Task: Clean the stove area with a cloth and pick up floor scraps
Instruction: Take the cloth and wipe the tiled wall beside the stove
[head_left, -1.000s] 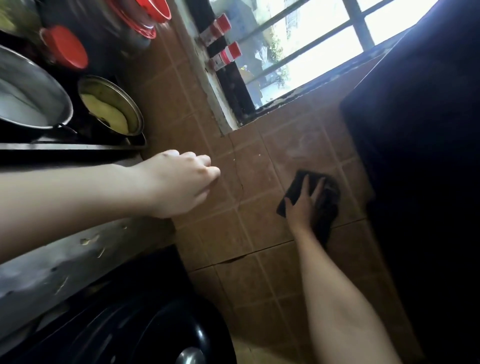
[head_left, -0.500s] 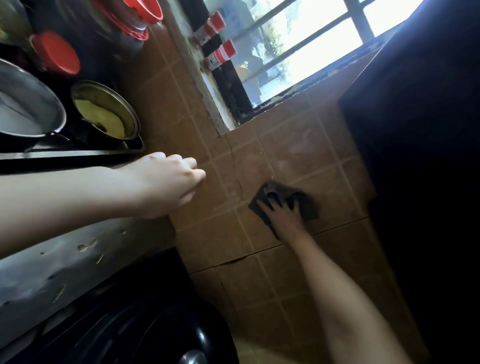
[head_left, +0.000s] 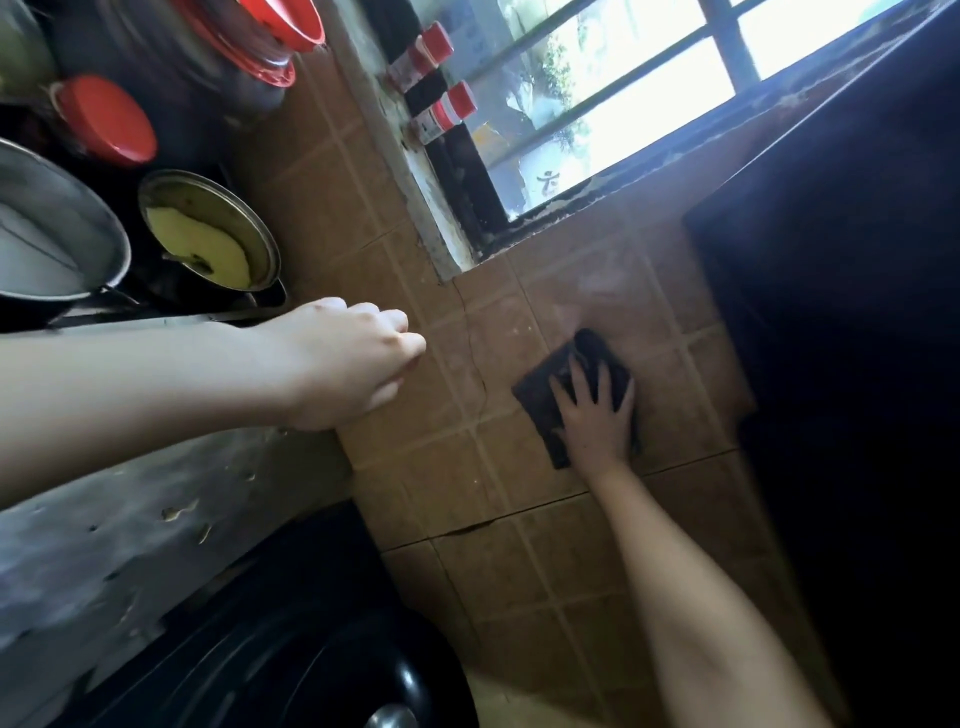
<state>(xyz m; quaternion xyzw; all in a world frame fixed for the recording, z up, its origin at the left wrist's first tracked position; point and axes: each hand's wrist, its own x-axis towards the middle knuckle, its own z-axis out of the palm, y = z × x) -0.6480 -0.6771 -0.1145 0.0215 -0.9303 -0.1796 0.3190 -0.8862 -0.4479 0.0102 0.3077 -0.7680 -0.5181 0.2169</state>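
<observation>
Right hand flat, fingers spread, pressing cloth onto tiles just below the window corner. Cloth sits under the palm, long axis pointing up at the window. Left hand loosely curled, empty, well apart, down-left of the window. Next wipe is probably the right hand's.
</observation>
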